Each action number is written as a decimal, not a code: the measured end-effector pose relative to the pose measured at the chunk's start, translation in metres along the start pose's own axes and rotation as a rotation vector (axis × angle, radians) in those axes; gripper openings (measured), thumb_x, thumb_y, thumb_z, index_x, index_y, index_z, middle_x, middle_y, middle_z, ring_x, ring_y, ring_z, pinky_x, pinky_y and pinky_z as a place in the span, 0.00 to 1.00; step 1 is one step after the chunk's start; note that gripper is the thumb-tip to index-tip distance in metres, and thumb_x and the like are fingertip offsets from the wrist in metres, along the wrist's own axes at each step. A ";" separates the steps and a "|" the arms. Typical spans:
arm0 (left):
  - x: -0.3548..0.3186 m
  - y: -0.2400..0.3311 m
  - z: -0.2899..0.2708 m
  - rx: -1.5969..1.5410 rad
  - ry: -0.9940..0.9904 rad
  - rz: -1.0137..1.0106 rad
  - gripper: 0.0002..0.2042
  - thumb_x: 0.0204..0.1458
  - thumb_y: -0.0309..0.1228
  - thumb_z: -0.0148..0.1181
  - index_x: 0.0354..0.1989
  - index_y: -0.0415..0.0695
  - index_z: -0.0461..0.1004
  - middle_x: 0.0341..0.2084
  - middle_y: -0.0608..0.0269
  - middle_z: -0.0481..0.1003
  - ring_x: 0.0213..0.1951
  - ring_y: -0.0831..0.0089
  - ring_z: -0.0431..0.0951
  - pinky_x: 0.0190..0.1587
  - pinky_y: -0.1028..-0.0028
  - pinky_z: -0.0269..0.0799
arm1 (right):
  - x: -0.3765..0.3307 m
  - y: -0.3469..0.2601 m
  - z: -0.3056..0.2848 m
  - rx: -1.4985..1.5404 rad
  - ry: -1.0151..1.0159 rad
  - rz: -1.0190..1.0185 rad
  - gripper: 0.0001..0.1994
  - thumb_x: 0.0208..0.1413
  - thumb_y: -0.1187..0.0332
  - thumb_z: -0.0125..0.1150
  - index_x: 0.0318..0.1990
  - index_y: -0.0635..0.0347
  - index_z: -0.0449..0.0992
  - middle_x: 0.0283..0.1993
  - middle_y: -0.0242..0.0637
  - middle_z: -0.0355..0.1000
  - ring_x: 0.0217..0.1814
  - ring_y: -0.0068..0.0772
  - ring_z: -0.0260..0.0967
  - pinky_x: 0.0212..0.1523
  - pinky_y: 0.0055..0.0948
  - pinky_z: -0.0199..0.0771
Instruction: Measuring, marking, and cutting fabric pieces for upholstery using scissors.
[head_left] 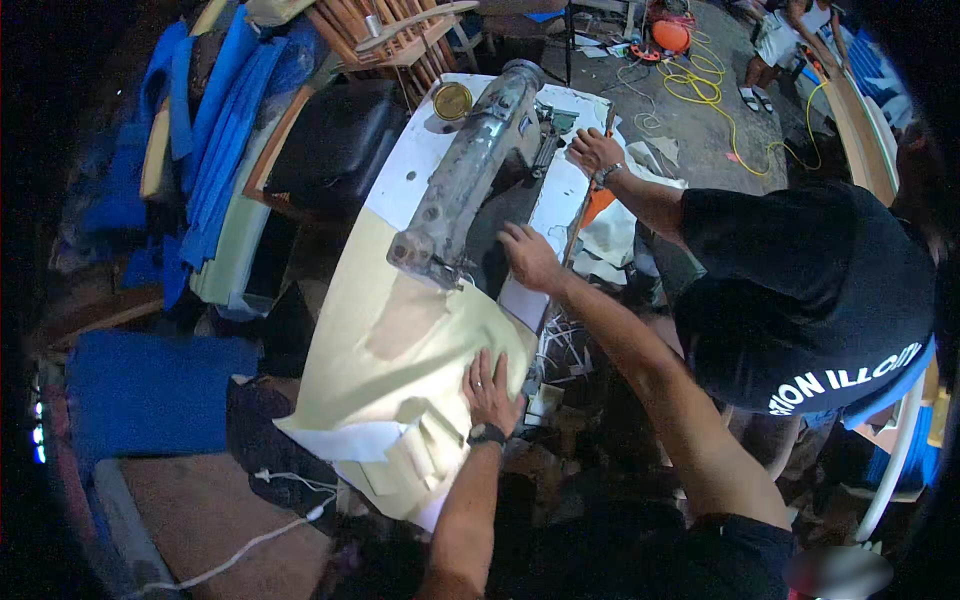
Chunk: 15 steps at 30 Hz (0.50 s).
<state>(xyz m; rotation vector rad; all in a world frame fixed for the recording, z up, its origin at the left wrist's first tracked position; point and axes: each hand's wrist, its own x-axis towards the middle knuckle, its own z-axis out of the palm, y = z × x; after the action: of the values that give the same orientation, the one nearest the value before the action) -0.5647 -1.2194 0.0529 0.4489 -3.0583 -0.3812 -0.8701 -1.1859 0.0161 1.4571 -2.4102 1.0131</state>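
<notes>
On the pale yellow fabric [400,340], left hand [490,392] and right hand [528,256] press flat, fingers spread.

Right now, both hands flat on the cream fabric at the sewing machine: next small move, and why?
Probably slide the fabric a little further under the machine head. The left hand lies flat on the cream fabric near its hanging edge, the right hand presses close beside the sewing machine, and the cloth looks smooth between them. Another person's hand rests at the table's far end, clear of the fabric.
</notes>
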 end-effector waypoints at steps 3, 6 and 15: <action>-0.005 -0.010 0.003 0.070 0.007 -0.010 0.44 0.39 0.42 0.71 0.68 0.47 0.62 0.70 0.46 0.51 0.70 0.49 0.51 0.71 0.50 0.45 | 0.075 0.004 0.041 -0.231 0.017 -0.079 0.16 0.47 0.71 0.57 0.46 0.64 0.74 0.46 0.54 0.71 0.48 0.54 0.70 0.44 0.47 0.74; 0.003 -0.004 0.070 -0.643 -0.119 -0.130 0.43 0.47 0.50 0.64 0.71 0.48 0.56 0.70 0.48 0.53 0.71 0.53 0.51 0.71 0.52 0.46 | 0.084 0.104 0.067 -0.195 0.111 0.047 0.15 0.54 0.63 0.52 0.42 0.60 0.80 0.38 0.45 0.75 0.42 0.48 0.74 0.44 0.48 0.74; 0.011 0.029 0.003 -0.006 -0.046 0.076 0.52 0.36 0.45 0.72 0.73 0.48 0.53 0.71 0.44 0.49 0.71 0.45 0.48 0.72 0.46 0.39 | 0.061 0.070 0.053 -0.678 -0.102 -0.065 0.11 0.58 0.60 0.52 0.41 0.52 0.78 0.46 0.44 0.71 0.44 0.42 0.66 0.42 0.48 0.60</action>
<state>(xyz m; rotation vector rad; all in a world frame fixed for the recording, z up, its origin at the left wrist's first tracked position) -0.5833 -1.1950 0.0572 0.3266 -3.1061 -0.4023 -0.9488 -1.2421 -0.0303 1.3262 -2.3911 0.0669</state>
